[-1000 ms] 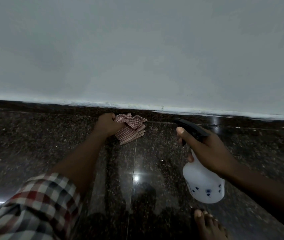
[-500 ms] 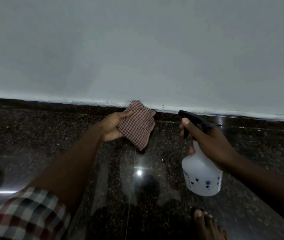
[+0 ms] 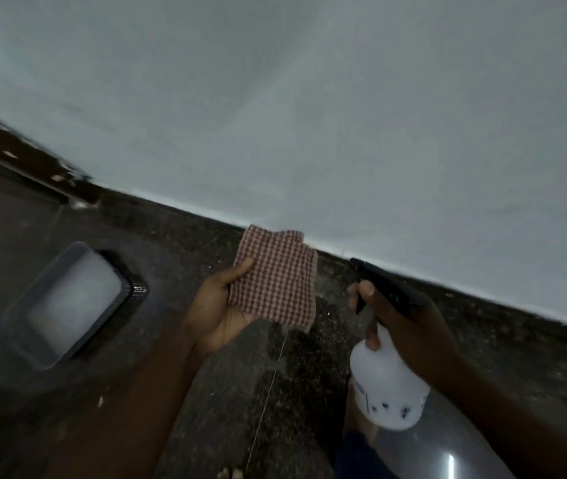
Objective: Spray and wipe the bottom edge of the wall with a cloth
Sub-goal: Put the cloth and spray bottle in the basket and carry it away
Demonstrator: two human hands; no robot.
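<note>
While left hand [image 3: 218, 314] grips cloth [image 3: 275, 280] | right hand [image 3: 409, 326] clasps spray bottle [image 3: 387, 392], upright, nozzle pointing at cloth

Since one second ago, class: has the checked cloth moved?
Yes. The checked cloth has been lifted off the dark floor by the left hand and now hangs opened out, its top edge overlapping the foot of the wall.

view tilted, tray [image 3: 71, 302] now visible, cloth [image 3: 276, 280] lifted flat
</note>
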